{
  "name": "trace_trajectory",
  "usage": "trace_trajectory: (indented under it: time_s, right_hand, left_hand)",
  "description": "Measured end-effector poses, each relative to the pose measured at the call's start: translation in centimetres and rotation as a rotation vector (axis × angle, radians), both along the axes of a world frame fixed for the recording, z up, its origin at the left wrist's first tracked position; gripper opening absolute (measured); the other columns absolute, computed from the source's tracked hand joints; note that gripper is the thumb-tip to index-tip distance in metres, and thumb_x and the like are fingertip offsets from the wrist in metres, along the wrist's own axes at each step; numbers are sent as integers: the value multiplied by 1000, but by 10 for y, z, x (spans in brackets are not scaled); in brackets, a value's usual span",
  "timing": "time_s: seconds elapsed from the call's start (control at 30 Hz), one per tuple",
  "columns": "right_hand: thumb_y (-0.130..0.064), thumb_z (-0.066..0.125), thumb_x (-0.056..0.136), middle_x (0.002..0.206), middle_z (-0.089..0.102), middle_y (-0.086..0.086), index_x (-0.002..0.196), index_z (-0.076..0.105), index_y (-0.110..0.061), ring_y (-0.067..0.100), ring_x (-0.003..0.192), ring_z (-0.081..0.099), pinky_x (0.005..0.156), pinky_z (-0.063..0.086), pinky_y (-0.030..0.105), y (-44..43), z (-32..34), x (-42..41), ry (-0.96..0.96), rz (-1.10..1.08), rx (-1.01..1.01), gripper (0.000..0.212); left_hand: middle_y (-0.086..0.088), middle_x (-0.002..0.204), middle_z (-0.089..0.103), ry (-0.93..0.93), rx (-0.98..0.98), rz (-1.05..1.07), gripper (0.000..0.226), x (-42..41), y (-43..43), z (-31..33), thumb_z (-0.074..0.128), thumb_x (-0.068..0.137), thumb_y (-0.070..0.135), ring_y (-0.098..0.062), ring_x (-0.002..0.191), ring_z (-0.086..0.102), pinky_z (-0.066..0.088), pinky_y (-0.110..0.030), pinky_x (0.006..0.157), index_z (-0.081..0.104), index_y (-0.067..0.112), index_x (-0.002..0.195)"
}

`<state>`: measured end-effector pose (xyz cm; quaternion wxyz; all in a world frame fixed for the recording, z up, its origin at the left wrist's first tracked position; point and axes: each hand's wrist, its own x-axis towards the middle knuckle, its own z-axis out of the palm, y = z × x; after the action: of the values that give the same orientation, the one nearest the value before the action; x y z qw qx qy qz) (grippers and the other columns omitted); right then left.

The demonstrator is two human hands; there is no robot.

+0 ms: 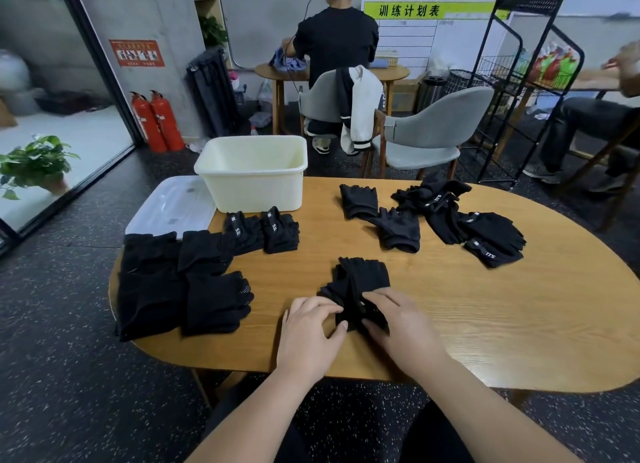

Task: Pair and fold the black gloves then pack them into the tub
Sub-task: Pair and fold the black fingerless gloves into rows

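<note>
On the near middle of the oval wooden tabletop [450, 306] lies a black knit glove pair [363, 279], its cuff end pointing away from the person and its near end bunched up between both hands. The left hand [311, 327] has its fingers curled and pinches the left edge of the bunched fabric between thumb and fingertips. The right hand [398, 327] grips the right side of the same fabric, fingers laid over the top and thumb tucked against the near edge. The cream rectangular plastic tub [256, 192] stands at the far left of the tabletop, well apart from the hands, and a translucent white plastic lid [169, 206] lies flat just left of it, partly overhanging the edge. Between the tub and the near left edge sit the folded black gloves [214, 300], arranged in several neat bundles; two smaller bundles with white lettering [277, 232] lie just in front of the tub. On the far right side the loose black gloves [491, 237] are scattered in an overlapping heap, some showing white lettering on the cuffs. Beyond the tabletop stand two grey upholstered chairs [433, 130], a person in a black shirt [337, 43] seated with their back turned at a round wooden table, two red fire extinguishers [157, 121] by the wall, and a black wire rack [512, 81] at right.
</note>
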<state>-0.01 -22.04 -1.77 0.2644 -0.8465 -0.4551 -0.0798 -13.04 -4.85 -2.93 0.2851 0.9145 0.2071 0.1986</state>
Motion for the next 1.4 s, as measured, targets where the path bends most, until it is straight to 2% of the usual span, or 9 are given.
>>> trace_trajectory:
  time_s: [0.13, 0.3, 0.47, 0.83, 0.9, 1.03, 1.17, 1.3, 1.4]
  right_hand:
    - [-30, 72, 98, 118, 74, -6, 131, 71, -24, 13, 103, 70, 87, 58, 27, 2, 11, 4, 67, -109, 51, 34]
    - [-34, 68, 101, 96, 76, -7, 132, 70, -27, 8, 72, 67, 65, 56, 23, 9, 26, -7, 76, -263, 253, 32]
    - [-16, 83, 89, 109, 77, -5, 124, 74, -21, 14, 98, 73, 78, 53, 19, 5, -2, -16, -25, -73, 93, 37]
    - [-6, 83, 84, 115, 76, -4, 122, 73, -14, 14, 111, 68, 84, 60, 26, 0, -5, -20, -149, -57, 100, 40]
    - [-5, 82, 82, 119, 75, -4, 122, 73, -15, 17, 113, 68, 91, 55, 25, -2, -10, -19, -148, -14, 24, 42]
    - [-36, 59, 100, 121, 69, -10, 123, 70, -22, 11, 117, 60, 101, 47, 23, 1, 4, -20, -94, 26, -53, 29]
    - [-32, 51, 105, 132, 64, -9, 132, 68, -20, 10, 124, 57, 104, 52, 31, 12, 22, -8, 61, -31, 23, 34]
    - [-37, 46, 110, 168, 32, -13, 160, 42, -25, 10, 157, 23, 127, 26, 29, 32, 27, 10, 173, 8, -255, 51]
    - [-43, 40, 112, 174, 16, -12, 164, 32, -26, 13, 161, 6, 128, 15, 30, 42, 30, 18, 198, 77, -496, 56]
  left_hand:
    - [34, 120, 57, 18, -1, 2, 29, 1, 0, 1, 64, 96, 56, 8, 125, 37, 33, -29, 113, 72, 42, 120]
    - [33, 120, 59, 3, -14, 16, 28, 0, 0, -1, 69, 94, 57, 7, 126, 39, 27, -25, 109, 72, 42, 118]
    - [34, 119, 60, 1, -32, 29, 25, 1, 0, -3, 72, 92, 57, 8, 128, 39, 21, -28, 113, 72, 42, 112]
    - [34, 115, 61, -13, -35, 36, 19, 2, -1, -2, 76, 90, 56, 8, 124, 40, 24, -28, 109, 69, 43, 101]
    - [33, 114, 58, 9, -58, 50, 21, 1, -2, 1, 74, 91, 56, 7, 123, 40, 26, -27, 110, 64, 45, 106]
    - [32, 120, 57, 15, -110, 40, 31, -2, -3, 8, 52, 100, 55, 2, 123, 41, 34, -32, 112, 47, 52, 131]
    - [32, 130, 50, 92, 15, -47, 50, -2, -5, 12, 27, 107, 64, 2, 129, 33, 27, -32, 112, 29, 56, 156]
    - [29, 133, 51, 108, 70, -35, 55, 0, -6, 7, 25, 106, 68, 0, 131, 35, 35, -39, 114, 58, 45, 143]
    - [31, 131, 53, 93, 42, -18, 56, 0, -5, 6, 26, 105, 68, 2, 131, 36, 35, -40, 115, 66, 42, 135]
